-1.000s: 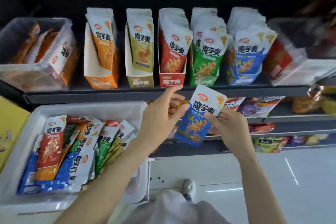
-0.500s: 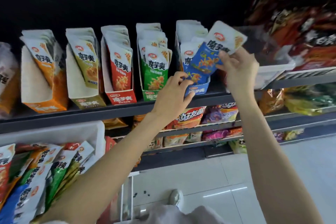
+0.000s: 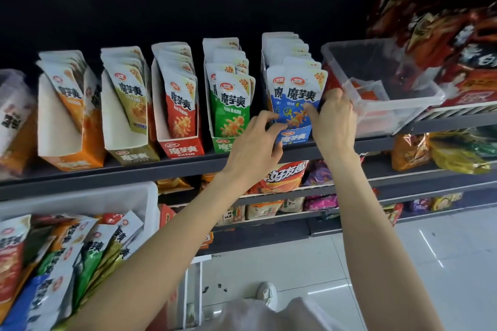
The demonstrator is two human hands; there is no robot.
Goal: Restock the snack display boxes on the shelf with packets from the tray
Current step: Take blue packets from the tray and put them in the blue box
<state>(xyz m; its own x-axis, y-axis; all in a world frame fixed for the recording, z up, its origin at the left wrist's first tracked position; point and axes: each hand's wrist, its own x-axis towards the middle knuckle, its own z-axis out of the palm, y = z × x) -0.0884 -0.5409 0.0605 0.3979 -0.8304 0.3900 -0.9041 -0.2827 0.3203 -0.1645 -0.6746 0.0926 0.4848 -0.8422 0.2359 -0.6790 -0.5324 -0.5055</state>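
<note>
Five display boxes side by side on shelf; tray below left; bin right of boxes

Right of center in the frame, your right hand pinches the front blue packet in the blue display box on the shelf; your left hand, fingers curled, touches the packet's lower left edge.
</note>
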